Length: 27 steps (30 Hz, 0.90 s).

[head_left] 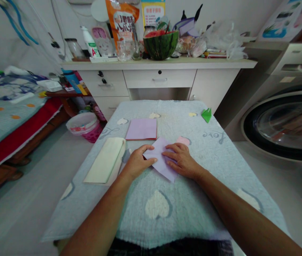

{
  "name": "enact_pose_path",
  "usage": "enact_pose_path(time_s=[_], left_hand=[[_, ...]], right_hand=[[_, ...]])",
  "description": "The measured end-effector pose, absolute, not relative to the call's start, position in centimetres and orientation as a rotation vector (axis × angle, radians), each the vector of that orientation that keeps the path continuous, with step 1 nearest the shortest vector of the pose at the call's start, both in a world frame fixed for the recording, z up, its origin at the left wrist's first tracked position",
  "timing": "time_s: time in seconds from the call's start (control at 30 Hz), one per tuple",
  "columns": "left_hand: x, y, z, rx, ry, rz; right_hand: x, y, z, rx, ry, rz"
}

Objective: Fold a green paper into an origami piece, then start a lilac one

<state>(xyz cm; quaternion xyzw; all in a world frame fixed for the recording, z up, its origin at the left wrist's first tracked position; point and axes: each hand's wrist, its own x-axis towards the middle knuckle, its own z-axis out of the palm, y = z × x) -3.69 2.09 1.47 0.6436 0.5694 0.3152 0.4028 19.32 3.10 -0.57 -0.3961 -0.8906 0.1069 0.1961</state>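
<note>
A sheet of light purple origami paper [161, 161] lies on the cloth-covered table in front of me, turned cornerwise and partly folded. My left hand [138, 160] grips its left corner, the thumb on top and the index finger at the upper edge. Over the paper's right side rests my right hand [182, 159], its fingers stretched out and lying flat, hiding that part. Just beyond sits a stack of square paper [141, 129], purple on top with a red edge below. Farther right, near the table's far corner, is a green folded paper piece [206, 115].
A pale folded packet [105, 160] lies left of my left hand on the tablecloth [151, 227]. Behind the table stands a white cabinet [159, 78] bearing a cut watermelon [161, 46]. A pink bin [91, 131] is at the left, a washing machine [295, 106] at the right.
</note>
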Motion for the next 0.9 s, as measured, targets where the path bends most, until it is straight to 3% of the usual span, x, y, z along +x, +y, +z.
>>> enact_pose_path(time_s=[0.3,0.47,0.73,0.9], left_hand=[[-3.3,1.7,1.5,1.664,1.427,0.825],[-3.0,1.6,1.4,1.735,1.532,0.840],[-2.7,1.6,0.8,1.738,1.530,0.843],[-2.2,1.4,0.7,1.730,1.555,0.858]], right_hand=[[19.5,3.2,-0.7,-1.163,-2.459,0.257],[21.4,4.0,-0.4,-1.503,-2.228,0.147],[23.2,4.5,-0.3,-1.471,-2.164,0.464],[22.9,4.6,-0.7,-1.508,-2.247,0.364]])
